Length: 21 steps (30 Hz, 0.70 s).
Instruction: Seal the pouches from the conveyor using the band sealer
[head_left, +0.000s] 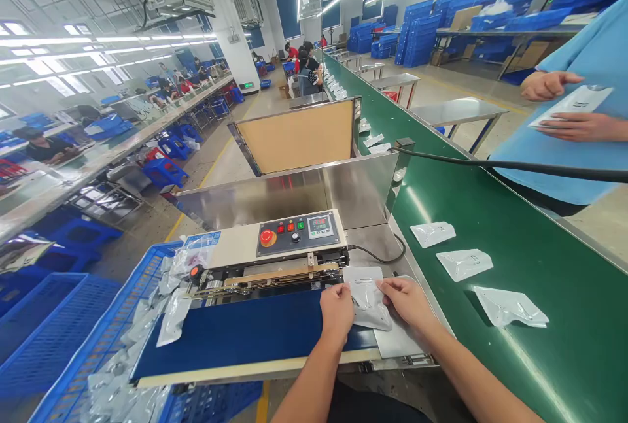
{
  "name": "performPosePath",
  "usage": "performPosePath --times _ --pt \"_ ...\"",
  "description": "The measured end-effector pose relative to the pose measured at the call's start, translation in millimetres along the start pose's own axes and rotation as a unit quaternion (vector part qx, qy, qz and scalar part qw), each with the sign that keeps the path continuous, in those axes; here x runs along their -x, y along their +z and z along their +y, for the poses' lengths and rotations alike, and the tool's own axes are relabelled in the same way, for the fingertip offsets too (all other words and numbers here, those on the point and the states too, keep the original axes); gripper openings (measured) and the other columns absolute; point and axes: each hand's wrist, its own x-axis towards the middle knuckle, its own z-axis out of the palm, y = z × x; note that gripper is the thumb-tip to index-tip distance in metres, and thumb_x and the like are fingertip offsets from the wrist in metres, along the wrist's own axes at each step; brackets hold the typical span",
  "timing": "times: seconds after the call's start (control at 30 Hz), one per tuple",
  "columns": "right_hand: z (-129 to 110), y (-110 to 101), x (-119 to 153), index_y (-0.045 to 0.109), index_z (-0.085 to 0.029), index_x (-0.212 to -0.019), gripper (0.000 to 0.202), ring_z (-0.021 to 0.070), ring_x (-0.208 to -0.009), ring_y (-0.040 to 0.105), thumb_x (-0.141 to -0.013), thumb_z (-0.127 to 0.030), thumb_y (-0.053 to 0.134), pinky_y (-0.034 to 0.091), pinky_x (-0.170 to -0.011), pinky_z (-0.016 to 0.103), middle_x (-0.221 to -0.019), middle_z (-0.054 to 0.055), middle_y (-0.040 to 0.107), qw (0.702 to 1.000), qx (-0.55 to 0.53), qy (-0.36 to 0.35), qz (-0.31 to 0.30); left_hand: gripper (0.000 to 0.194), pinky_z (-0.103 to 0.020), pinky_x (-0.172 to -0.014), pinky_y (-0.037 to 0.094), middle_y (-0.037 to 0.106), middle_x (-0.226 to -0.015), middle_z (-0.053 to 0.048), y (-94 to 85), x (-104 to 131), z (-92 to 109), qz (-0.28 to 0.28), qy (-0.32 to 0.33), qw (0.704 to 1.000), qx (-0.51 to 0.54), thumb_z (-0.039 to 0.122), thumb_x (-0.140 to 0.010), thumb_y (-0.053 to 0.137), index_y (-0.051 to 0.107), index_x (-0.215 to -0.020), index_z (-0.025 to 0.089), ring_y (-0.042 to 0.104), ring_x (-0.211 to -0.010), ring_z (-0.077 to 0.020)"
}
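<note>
Between my two hands is a white plastic pouch (369, 302), its top edge by the right end of the sealing machine (235, 250). My left hand (337, 310) pinches the pouch's left side, and my right hand (406, 302) pinches its right side. Under the pouch lies the right end of the machine's blue belt (250, 331). Far down that belt, at the left end, another filled pouch (174, 318) hangs at the sealing slot. The control panel (298, 235) has a red stop button and a lit display.
Several white pouches (464, 264) lie on the green conveyor (490, 220) to my right. A blue basket (73, 364) with sealed pouches stands at the machine's left end. Across the conveyor, a person in a light blue top (574, 116) holds a white pouch. A black cable (515, 165) crosses the conveyor.
</note>
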Motion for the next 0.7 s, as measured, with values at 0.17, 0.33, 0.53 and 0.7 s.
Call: performPosePath --times 0.17,0.33,0.53,0.7 --pt "3.1 30.8 -23.2 0.058 -0.025 -0.088 0.055 0.0118 -0.042 0.044 -0.062 -0.064 0.087 0.029 -0.042 0.023 -0.049 -0.006 0.059 0.999 -0.043 0.019 0.003 0.054 -0.029 -0.055 0.027 0.049 -0.053 0.002 -19.1 -10.8 -7.1 0.021 -0.029 0.999 0.014 0.065 -0.088 0.064 0.067 -0.061 0.019 0.038 -0.053 -0.0138" --pt "3.8 72.3 -14.8 0.052 -0.026 -0.078 0.053 0.0162 -0.049 0.058 -0.063 -0.064 0.087 0.034 -0.042 0.023 -0.053 -0.003 0.063 0.999 -0.027 0.009 -0.036 0.055 -0.029 -0.059 0.038 0.07 -0.066 -0.005 -66.3 -5.2 -10.6 0.061 -0.015 0.998 -0.021 0.068 -0.089 0.063 0.08 -0.076 0.017 0.057 -0.063 -0.0201" --pt "14.1 21.7 9.9 0.069 -0.022 -0.085 0.052 0.0186 -0.058 0.063 -0.076 -0.073 0.076 0.046 -0.056 0.03 -0.069 0.003 0.072 0.998 0.009 -0.053 -0.022 0.062 -0.042 -0.084 0.062 0.086 -0.105 -0.015 -126.9 14.0 -31.1 0.172 -0.005 0.985 0.005 0.071 -0.086 0.068 0.084 -0.113 0.018 0.08 -0.1 -0.0354" --pt "41.7 -135.2 -7.9 0.079 -0.017 -0.102 0.058 0.0295 -0.07 0.067 -0.082 -0.069 0.062 0.048 -0.064 0.042 -0.091 0.019 0.079 0.931 0.183 0.023 0.316 0.071 -0.048 -0.092 0.064 0.084 -0.116 -0.017 -168.6 56.0 -53.1 0.324 0.013 0.946 -0.006 0.076 -0.088 0.065 0.078 -0.125 0.016 0.081 -0.1 -0.0337"
